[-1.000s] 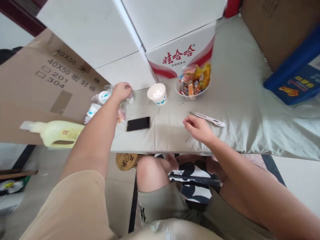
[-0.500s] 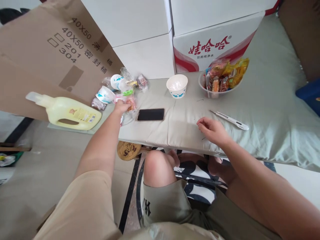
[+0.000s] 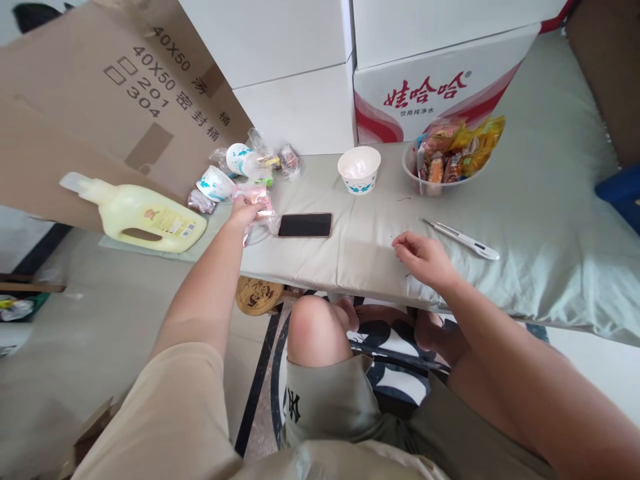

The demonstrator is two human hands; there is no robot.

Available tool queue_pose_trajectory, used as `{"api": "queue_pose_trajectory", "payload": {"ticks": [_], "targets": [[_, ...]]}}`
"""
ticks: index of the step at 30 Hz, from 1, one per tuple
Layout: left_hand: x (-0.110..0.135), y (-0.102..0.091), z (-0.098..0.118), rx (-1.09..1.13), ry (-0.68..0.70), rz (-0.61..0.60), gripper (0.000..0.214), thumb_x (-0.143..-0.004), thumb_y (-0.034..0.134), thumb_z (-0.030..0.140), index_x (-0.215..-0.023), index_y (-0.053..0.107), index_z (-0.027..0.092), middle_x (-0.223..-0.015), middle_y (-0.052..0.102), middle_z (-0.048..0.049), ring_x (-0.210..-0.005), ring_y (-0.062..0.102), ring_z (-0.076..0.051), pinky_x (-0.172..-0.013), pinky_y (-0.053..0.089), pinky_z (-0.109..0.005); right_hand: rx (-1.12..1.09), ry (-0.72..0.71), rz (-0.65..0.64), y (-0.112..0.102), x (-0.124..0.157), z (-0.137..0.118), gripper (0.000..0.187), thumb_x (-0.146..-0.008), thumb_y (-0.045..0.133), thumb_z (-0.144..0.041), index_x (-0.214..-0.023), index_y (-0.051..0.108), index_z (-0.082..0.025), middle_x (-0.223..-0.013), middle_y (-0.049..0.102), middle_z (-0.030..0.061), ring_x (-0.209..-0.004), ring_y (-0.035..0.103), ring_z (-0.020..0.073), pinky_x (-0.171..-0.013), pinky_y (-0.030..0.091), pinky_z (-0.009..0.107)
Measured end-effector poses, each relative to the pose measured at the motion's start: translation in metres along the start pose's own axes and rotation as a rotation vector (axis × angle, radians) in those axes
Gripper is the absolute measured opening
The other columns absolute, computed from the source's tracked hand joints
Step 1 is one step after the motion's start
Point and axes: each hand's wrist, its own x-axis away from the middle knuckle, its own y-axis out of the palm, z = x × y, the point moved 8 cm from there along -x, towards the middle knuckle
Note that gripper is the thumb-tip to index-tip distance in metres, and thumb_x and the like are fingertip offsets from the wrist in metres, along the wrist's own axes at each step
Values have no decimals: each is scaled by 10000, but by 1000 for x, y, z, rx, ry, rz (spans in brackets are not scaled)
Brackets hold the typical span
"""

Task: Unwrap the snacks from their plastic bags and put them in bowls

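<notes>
My left hand (image 3: 245,211) is closed on a pink-and-clear snack packet (image 3: 259,195) at the left of the covered surface. Around it lie two tipped paper cups, one nearer (image 3: 214,184) and one behind (image 3: 240,160), with several wrapped snacks close by. My right hand (image 3: 421,257) rests on the cloth with its fingers curled together, and nothing shows in them. Beside it lies a white utility knife (image 3: 463,240). Between my hands are a dark phone (image 3: 305,225) and an upright paper cup (image 3: 359,171) with something clear inside.
A clear plastic bowl (image 3: 445,187) of packaged snacks stands at the back right. On the left a yellow jug (image 3: 150,217) lies on its side against a large cardboard box (image 3: 100,127). White cartons (image 3: 295,113) line the back. A round wooden stool (image 3: 257,295) sits below the edge.
The pink packet has turned a little under my left hand, which stays among the wrapped snacks. My right hand has hardly moved. The whole view has shifted slightly.
</notes>
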Motion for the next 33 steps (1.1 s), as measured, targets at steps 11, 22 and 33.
{"api": "queue_pose_trajectory", "payload": {"ticks": [11, 22, 33], "targets": [[53, -16, 47, 406, 48, -115, 182, -804, 678, 244, -974, 618, 217, -913, 714, -13, -910, 698, -154, -764, 577, -268, -41, -63, 34, -15, 14, 3, 186, -823, 493, -351, -865, 615, -217, -639, 645, 6, -608, 584, 176, -618, 426, 316], [248, 199, 73, 955, -98, -796, 228, -842, 690, 300, -1067, 726, 298, -1204, 734, 28, -1245, 644, -216, -966, 562, -332, -187, -304, 176, -25, 16, -2, 616, -760, 634, -295, -1349, 459, -245, -1282, 585, 124, -942, 663, 215, -747, 545, 365], [258, 252, 60, 1084, -351, -1038, 321, -676, 753, 245, -993, 710, 271, -945, 757, 21, -818, 713, -155, -820, 562, -315, -279, -304, 179, -40, 12, 4, 504, -894, 557, -357, -1369, 428, -255, -1325, 607, 141, -1234, 594, 277, -1018, 495, 492]]}}
